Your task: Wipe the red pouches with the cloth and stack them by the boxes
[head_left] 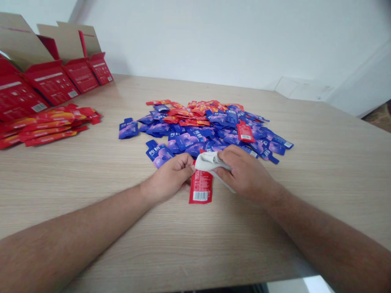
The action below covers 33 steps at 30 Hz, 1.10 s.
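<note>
My left hand point(175, 173) pinches the left edge of a red sachet point(201, 186), whose printed back and barcode face me above the table. In my right hand point(246, 171) is a folded white cloth point(209, 161), gripped between thumb and fingers and lying across the sachet's upper part, which it mostly hides. Just beyond both hands spreads a pile of blue sachets point(191, 139), with orange-red sachets point(203, 108) heaped on its far side. One red sachet point(245, 132) lies back side up on the blue ones.
Several red cardboard boxes point(51, 83) with raised flaps stand in a row at the far left. Before them lie stacked orange-red sachets point(49, 125). A white wall point(214, 44) closes off the back of the wooden table point(137, 244).
</note>
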{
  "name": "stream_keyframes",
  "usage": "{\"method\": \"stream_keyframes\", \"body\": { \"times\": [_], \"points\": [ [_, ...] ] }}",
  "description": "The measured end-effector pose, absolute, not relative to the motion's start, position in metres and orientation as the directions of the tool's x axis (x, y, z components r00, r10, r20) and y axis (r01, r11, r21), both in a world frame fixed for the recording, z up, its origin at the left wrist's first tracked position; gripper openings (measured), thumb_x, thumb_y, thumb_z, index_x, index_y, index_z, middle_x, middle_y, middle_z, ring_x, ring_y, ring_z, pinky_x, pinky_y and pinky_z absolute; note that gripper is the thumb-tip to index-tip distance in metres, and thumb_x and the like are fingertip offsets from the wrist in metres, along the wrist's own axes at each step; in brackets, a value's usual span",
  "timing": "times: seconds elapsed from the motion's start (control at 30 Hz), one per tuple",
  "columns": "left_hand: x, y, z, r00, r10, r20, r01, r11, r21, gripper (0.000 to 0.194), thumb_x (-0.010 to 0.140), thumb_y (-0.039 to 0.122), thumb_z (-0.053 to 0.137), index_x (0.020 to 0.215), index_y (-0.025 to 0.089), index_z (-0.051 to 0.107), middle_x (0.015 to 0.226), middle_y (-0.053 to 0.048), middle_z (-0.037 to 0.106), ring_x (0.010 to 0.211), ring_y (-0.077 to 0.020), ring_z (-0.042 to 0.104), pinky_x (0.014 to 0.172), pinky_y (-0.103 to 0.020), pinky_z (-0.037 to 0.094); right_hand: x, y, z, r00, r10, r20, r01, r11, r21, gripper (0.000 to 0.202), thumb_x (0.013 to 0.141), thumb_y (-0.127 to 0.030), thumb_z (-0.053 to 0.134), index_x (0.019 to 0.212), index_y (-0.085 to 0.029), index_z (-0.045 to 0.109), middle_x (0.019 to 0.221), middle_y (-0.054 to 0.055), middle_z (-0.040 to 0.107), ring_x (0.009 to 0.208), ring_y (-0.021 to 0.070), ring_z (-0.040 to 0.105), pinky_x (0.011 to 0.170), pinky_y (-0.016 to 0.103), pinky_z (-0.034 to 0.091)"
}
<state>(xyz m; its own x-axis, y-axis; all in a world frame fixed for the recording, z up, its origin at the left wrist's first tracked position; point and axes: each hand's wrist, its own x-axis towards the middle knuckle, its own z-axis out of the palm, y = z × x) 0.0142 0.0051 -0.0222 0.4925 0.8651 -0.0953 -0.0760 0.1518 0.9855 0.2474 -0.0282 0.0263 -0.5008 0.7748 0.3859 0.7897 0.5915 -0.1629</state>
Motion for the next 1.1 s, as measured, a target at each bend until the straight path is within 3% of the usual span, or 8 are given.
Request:
{"method": "stream_keyframes", "body": {
  "times": [0.13, 0.3, 0.47, 0.67, 0.83, 0.97, 1.1],
  "points": [
    [0.0145, 0.0050, -0.0207, 0.488, 0.868, -0.094, -0.071, 0.147, 0.987, 0.034, 0.088, 0.044, 0.074, 0.083, 0.019, 0.052, 0.065, 0.006, 0.053, 0.052, -0.0064, 0.045, 0.049, -0.018, 0.036, 0.2449, -0.0307, 0.0262, -0.625, 0.718, 0.307, 0.716, 0.684, -0.143, 0.013, 0.098, -0.026, 0.061, 0.108, -0.019, 0.065, 0.105, 0.010, 0.067, 0.099, 0.0249, 0.063, 0.088, 0.039, 0.053],
    [0.0153, 0.0036, -0.0203, 0.466, 0.875, -0.135, -0.077, 0.192, 0.978, 0.034, 0.088, 0.044, 0.074, 0.086, 0.020, 0.050, 0.069, 0.005, 0.059, 0.054, -0.0083, 0.053, 0.051, -0.020, 0.043, 0.2487, -0.0254, 0.0255, -0.478, 0.792, 0.379, 0.806, 0.567, -0.169, 0.014, 0.101, -0.029, 0.059, 0.108, -0.018, 0.064, 0.107, 0.011, 0.066, 0.101, 0.0257, 0.062, 0.089, 0.040, 0.052],
    [0.0146, 0.0050, -0.0221, 0.471, 0.875, -0.114, -0.101, 0.182, 0.978, 0.034, 0.088, 0.044, 0.073, 0.084, 0.019, 0.051, 0.066, 0.006, 0.053, 0.052, -0.0066, 0.047, 0.049, -0.018, 0.037, 0.2446, -0.0299, 0.0271, -0.667, 0.704, 0.246, 0.700, 0.704, -0.119, 0.011, 0.098, -0.028, 0.061, 0.103, -0.019, 0.065, 0.101, 0.008, 0.065, 0.094, 0.0233, 0.062, 0.083, 0.036, 0.052],
    [0.0156, 0.0036, -0.0202, 0.446, 0.882, -0.151, -0.108, 0.220, 0.969, 0.031, 0.087, 0.039, 0.074, 0.085, 0.020, 0.050, 0.068, 0.005, 0.057, 0.056, -0.0088, 0.052, 0.052, -0.020, 0.043, 0.2471, -0.0275, 0.0266, -0.522, 0.781, 0.343, 0.793, 0.592, -0.143, 0.016, 0.099, -0.027, 0.060, 0.110, -0.016, 0.065, 0.106, 0.011, 0.065, 0.100, 0.0258, 0.062, 0.088, 0.039, 0.052],
    [0.0158, 0.0028, -0.0202, 0.455, 0.880, -0.136, -0.142, 0.222, 0.965, 0.032, 0.087, 0.040, 0.074, 0.083, 0.020, 0.050, 0.065, 0.005, 0.053, 0.053, -0.0081, 0.049, 0.049, -0.018, 0.038, 0.2407, -0.0349, 0.0267, -0.700, 0.685, 0.204, 0.681, 0.725, -0.099, 0.011, 0.097, -0.026, 0.064, 0.105, -0.019, 0.067, 0.103, 0.008, 0.066, 0.094, 0.0233, 0.063, 0.083, 0.036, 0.052],
    [0.0165, 0.0045, -0.0221, 0.432, 0.893, -0.127, -0.152, 0.211, 0.966, 0.030, 0.086, 0.038, 0.074, 0.083, 0.020, 0.050, 0.068, 0.004, 0.057, 0.056, -0.0089, 0.053, 0.053, -0.019, 0.043, 0.2444, -0.0306, 0.0242, -0.587, 0.754, 0.294, 0.764, 0.636, -0.105, 0.015, 0.098, -0.027, 0.062, 0.109, -0.018, 0.066, 0.104, 0.010, 0.065, 0.098, 0.0251, 0.062, 0.086, 0.039, 0.052],
    [0.0179, 0.0048, -0.0222, 0.416, 0.899, -0.136, -0.146, 0.213, 0.966, 0.028, 0.086, 0.036, 0.074, 0.083, 0.020, 0.051, 0.068, 0.004, 0.058, 0.057, -0.0087, 0.053, 0.054, -0.019, 0.045, 0.2486, -0.0261, 0.0207, -0.607, 0.742, 0.286, 0.751, 0.653, -0.101, 0.014, 0.098, -0.027, 0.061, 0.108, -0.018, 0.065, 0.105, 0.010, 0.065, 0.099, 0.0255, 0.062, 0.087, 0.039, 0.052]
  ]
}}
